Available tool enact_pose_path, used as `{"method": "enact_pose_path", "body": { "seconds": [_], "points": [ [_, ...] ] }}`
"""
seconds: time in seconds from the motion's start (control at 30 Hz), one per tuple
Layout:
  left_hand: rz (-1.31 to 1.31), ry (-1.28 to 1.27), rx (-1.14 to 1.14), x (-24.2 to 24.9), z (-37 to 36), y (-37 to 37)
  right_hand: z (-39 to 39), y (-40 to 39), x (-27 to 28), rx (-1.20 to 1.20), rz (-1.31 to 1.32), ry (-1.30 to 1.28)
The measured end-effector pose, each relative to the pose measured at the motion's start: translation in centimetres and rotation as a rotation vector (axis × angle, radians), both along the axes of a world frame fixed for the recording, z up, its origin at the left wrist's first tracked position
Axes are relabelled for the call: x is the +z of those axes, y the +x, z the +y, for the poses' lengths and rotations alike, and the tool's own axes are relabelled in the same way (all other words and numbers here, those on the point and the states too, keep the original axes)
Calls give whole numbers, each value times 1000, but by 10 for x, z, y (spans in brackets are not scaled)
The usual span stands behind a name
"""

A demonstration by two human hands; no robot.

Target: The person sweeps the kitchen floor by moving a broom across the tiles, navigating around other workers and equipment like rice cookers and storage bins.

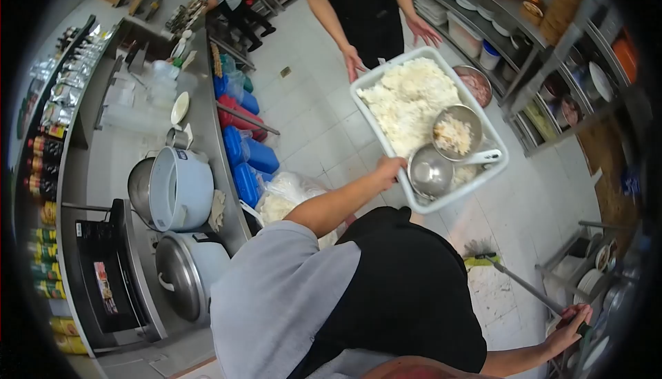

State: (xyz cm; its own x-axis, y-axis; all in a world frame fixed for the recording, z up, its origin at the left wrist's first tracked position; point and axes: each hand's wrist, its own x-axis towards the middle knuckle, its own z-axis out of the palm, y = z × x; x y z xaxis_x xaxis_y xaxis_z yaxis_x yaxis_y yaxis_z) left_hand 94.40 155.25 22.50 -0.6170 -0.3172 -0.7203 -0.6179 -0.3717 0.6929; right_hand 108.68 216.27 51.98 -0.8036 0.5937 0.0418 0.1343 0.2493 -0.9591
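Observation:
My left hand (392, 171) is closed on the near left rim of a white tub (500, 150). White rice (410, 96) fills much of it. On the rice rest a metal bowl of pale chopped food (454, 133), an empty-looking metal bowl (431, 171) and a white-handled utensil (485, 157). My right hand (572, 324), at the lower right, is wrapped round a long handle (527, 282) that slants down to a green and grey brush head (479, 260) on the floor.
A co-worker in a black apron (362, 14) stands at the tub's far side, hands by its rim. Another person (224, 0) bends at the far counter. Large pots (181, 189) stand on the left counter, blue containers (256, 162) beside it. Shelves (514, 21) line the right.

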Motion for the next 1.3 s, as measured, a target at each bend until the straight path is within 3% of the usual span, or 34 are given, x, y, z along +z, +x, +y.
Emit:
{"method": "enact_pose_path", "body": {
  "seconds": [0.17,0.2,0.37,0.67,0.73,0.83,0.9,0.97,1.07,1.3],
  "points": [
    [7,112,108,23,79,18,-42,-53,-9,27,6,2],
    [-30,79,63,10,97,16,-43,-63,-7,41,-57,50],
    [-30,143,108,23,173,16,-9,-115,-13,63,-159,82],
    [-25,-12,23,2,183,13,92,-152,-49,322,58,-197],
    [32,12,-57,-10,172,7,111,-161,-54,116,25,-222],
    [-5,-87,-219,3,169,-14,124,-161,-55,94,3,-147],
    [0,-47,-256,-26,151,-30,113,-147,-45,229,26,-77],
    [29,-23,-266,-9,156,-44,94,-125,-28,195,-1,-66],
    [16,4,-375,-36,137,-63,64,-81,-31,198,27,-65],
    [123,160,-398,-34,133,-60,-36,83,-5,40,60,-54]
  ]
}}
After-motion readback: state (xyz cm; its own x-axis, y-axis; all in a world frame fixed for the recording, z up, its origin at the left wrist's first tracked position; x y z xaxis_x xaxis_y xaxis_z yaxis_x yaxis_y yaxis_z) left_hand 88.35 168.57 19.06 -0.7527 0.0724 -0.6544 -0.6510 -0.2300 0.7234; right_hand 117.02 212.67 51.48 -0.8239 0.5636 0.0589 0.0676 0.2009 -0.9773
